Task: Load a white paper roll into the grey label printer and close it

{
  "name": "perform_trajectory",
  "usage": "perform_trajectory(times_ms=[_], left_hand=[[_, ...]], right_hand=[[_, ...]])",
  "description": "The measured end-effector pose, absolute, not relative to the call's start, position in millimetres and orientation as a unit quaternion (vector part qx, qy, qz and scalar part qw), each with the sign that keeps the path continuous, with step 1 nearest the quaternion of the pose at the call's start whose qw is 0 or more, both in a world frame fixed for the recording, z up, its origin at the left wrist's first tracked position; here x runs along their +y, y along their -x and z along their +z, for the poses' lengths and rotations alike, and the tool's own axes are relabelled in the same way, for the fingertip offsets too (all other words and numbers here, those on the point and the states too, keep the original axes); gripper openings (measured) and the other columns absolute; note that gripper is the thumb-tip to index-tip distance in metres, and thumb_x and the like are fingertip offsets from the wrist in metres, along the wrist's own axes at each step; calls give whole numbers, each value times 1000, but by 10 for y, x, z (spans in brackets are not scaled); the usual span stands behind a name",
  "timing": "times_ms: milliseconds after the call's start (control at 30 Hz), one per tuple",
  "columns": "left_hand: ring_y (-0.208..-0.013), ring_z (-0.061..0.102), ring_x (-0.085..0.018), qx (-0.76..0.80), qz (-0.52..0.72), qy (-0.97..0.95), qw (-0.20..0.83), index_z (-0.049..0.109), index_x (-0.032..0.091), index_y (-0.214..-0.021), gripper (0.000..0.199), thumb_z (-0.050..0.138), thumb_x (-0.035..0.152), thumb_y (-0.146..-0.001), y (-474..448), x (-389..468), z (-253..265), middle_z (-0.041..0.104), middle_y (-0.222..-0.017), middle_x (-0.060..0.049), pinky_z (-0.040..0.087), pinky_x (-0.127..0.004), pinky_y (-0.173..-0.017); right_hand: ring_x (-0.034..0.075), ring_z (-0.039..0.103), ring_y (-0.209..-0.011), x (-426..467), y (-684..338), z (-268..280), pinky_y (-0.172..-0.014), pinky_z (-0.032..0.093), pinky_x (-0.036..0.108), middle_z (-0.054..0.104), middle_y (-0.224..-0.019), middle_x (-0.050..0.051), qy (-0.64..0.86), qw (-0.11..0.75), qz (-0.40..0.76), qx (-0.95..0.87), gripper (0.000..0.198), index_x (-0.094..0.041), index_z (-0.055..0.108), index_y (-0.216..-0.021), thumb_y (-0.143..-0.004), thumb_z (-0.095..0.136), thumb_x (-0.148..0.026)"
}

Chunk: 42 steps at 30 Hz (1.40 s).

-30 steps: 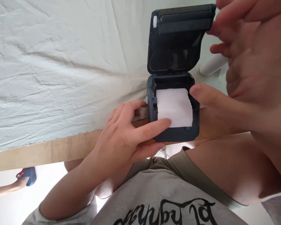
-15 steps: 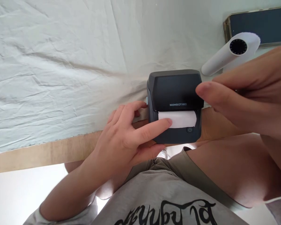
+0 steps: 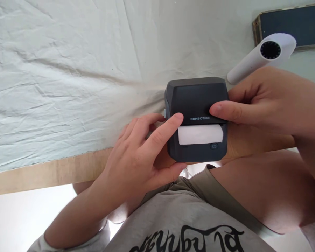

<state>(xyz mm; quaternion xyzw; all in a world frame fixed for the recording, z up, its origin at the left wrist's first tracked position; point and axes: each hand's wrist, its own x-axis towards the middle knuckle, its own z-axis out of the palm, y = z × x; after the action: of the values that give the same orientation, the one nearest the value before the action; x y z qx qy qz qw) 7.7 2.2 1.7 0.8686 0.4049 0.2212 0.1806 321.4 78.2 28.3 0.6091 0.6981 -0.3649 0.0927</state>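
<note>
A black label printer [image 3: 196, 96] marked NIIMBOT sits at the table's front edge with its lid down. A strip of white label paper [image 3: 200, 135] sticks out of its front slot, above a round power button [image 3: 214, 146]. My left hand [image 3: 140, 150] holds the printer's left side, its index fingertip on the lid and the thumb by the lower front edge. On the right side, my right hand [image 3: 265, 96] grips the printer, thumb on top of the lid; its other fingers are hidden behind the side.
A white cylinder [image 3: 248, 63] with a dark round end stands behind my right hand, a white piece beside it. A phone [image 3: 294, 28] lies at the back right. Wrinkled pale cloth [image 3: 68, 77] covers the table, with a wooden edge [image 3: 49, 169] along the front.
My right hand has come down onto the printer's right side and lid. My left index finger has moved from the paper strip up onto the lid.
</note>
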Motion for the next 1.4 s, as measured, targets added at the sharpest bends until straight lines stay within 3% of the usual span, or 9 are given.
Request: perform_trajectory(times_ms=[133,267,333,400,467,667,833,1133,1400], left_hand=[[-140,80,-41,411,246,-855,197,57,37,-172,70,85,44,-108,-74,29,-5,71,-160,-17,75,-63,-112],[-145,78,-41,404,234,-861,202,53,36,-174,77,87,41,-105,-81,26,-19,69,-161,-16,73,-63,-117],[-149,76,-42,412,226,-862,191,46,34,-180,86,86,41,-104,-91,12,-20,70,-164,-17,70,-64,-122],[-154,73,-44,423,216,-861,180,37,29,-186,96,86,45,-105,-90,-2,-21,69,-170,-19,67,-64,-127],[-159,70,-45,423,196,-867,174,30,25,-191,102,83,53,-108,-67,-8,-24,65,-177,-21,64,-64,-132],[-167,63,-46,426,145,-875,180,25,29,-195,111,78,78,-111,4,17,-55,58,-185,-21,60,-62,-136],[-162,68,-46,437,166,-871,150,31,28,-193,110,79,82,-110,-46,7,-81,61,-181,-23,63,-61,-130],[-160,70,-49,443,167,-865,164,36,30,-193,111,75,90,-108,-84,25,-46,64,-179,-22,65,-64,-129],[-144,82,-48,471,154,-859,130,54,27,-185,105,69,97,-108,-79,46,18,77,-166,-17,71,-66,-117]], right_hand=[[-1,32,-60,795,-3035,335,-56,27,32,37,-59,3,-667,134,-346,646,107,-9,50,-60,-88,63,-112],[0,33,-67,706,-3012,314,-62,27,32,37,-61,4,-659,83,-331,670,102,-9,45,-60,-100,61,-101],[1,34,-67,652,-3062,274,-63,27,33,37,-61,5,-651,50,-318,687,111,-9,48,-61,-97,42,-114],[2,37,-66,603,-3132,234,-65,29,33,41,-63,6,-630,14,-319,708,125,-9,56,-65,-82,15,-126],[2,39,-66,564,-3199,205,-67,30,33,45,-64,6,-601,-17,-328,729,133,-10,62,-70,-73,1,-128],[5,46,-67,518,-3226,202,-70,29,32,57,-72,4,-570,-75,-283,768,121,-15,62,-87,-92,4,-121],[10,48,-63,511,-3132,215,-66,31,34,60,-71,5,-579,-62,-267,767,119,-17,52,-84,-88,-4,-122],[10,47,-62,532,-3166,242,-65,31,34,61,-74,4,-560,-74,-266,781,119,-18,57,-93,-92,-6,-119],[11,44,-61,562,-3146,237,-65,28,34,62,-74,4,-555,-38,-251,792,121,-19,57,-98,-92,-16,-114]])
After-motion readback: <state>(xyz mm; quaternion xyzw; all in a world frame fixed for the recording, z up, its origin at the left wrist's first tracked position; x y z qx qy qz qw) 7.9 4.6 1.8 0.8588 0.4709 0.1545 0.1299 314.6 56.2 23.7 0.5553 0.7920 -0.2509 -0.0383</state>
